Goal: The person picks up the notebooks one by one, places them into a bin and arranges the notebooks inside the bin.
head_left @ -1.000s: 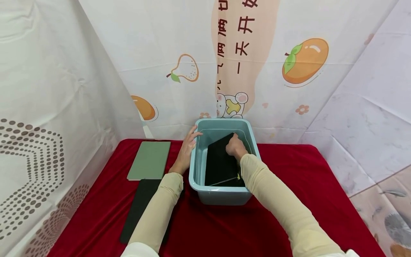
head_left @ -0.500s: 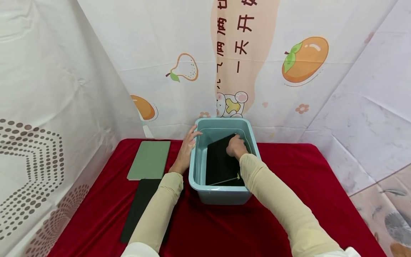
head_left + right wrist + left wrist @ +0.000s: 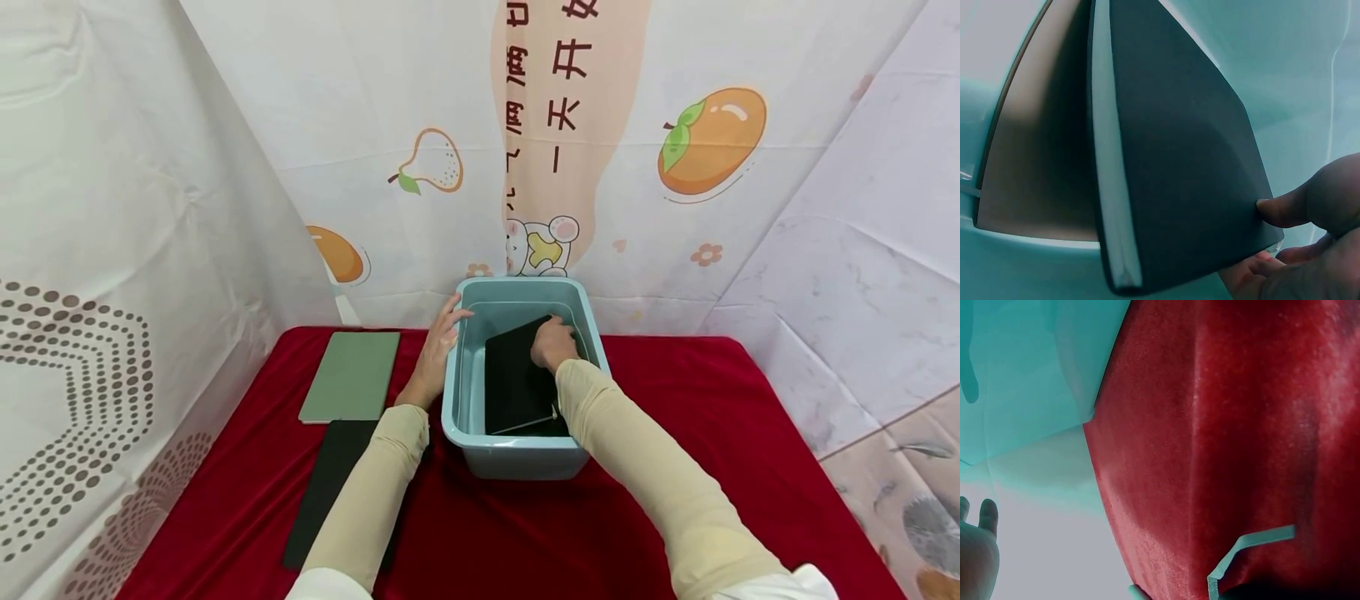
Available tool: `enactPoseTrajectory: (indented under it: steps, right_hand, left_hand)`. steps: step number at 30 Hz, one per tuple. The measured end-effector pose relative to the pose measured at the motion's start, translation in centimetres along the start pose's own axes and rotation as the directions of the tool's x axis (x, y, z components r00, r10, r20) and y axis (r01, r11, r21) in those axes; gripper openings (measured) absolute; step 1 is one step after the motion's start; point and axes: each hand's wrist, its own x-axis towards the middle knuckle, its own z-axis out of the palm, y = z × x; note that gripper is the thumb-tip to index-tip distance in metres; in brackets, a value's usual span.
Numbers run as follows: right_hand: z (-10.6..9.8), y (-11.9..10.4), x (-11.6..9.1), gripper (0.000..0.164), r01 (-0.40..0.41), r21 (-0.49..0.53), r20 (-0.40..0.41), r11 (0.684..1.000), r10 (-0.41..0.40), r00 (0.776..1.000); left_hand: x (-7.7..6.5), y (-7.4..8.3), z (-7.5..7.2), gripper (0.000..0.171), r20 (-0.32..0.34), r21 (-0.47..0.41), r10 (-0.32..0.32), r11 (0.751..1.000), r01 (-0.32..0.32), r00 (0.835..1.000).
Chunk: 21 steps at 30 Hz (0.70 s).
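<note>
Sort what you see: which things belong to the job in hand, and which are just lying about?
Job in hand, seemingly:
black notebook, pinched by right hand
blue bin, left hand at its rim
dark flat item, also in the bin

Lying about, probably:
green notebook
black panel, partly behind left sleeve

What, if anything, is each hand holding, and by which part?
Right hand: a black rectangular notebook, near one corner, between thumb and fingers. Left hand: apparently nothing; it rests against the light-blue plastic tub.

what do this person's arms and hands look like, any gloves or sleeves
The left hand and right hand are bare, without gloves. Plain pale beige fabric sleeves end near the wrists, with white cloth showing above them.
</note>
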Motion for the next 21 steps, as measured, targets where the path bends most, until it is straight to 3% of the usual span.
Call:
enactPoseTrajectory:
  steps: [9, 16, 21]
  right_hand:
    - [0.6, 0.1, 1.5, 0.063, -0.003, -0.029, -0.005, 1.0, 0.003, 1.0]
    - [0.0, -0.2, 0.3, 0.067, 0.006, -0.047, 0.003, 0.999, -0.006, 1.0]
    - [0.3, -0.1, 0.1, 0.062, -0.012, 0.014, 0.01, 1.0, 0.012, 1.0]
  left_hand:
    - [0.1, -0.2, -0.1, 0.053, 0.004, 0.011, 0.017, 1.0, -0.017, 1.0]
    - [0.2, -0.4, -0.2, 0.052, 0.003, 0.009, 0.024, 1.0, -0.024, 1.0]
    - [0.1, -0.6, -0.2, 0.052, 0.0, 0.031, 0.04, 0.999, -0.04, 0.999]
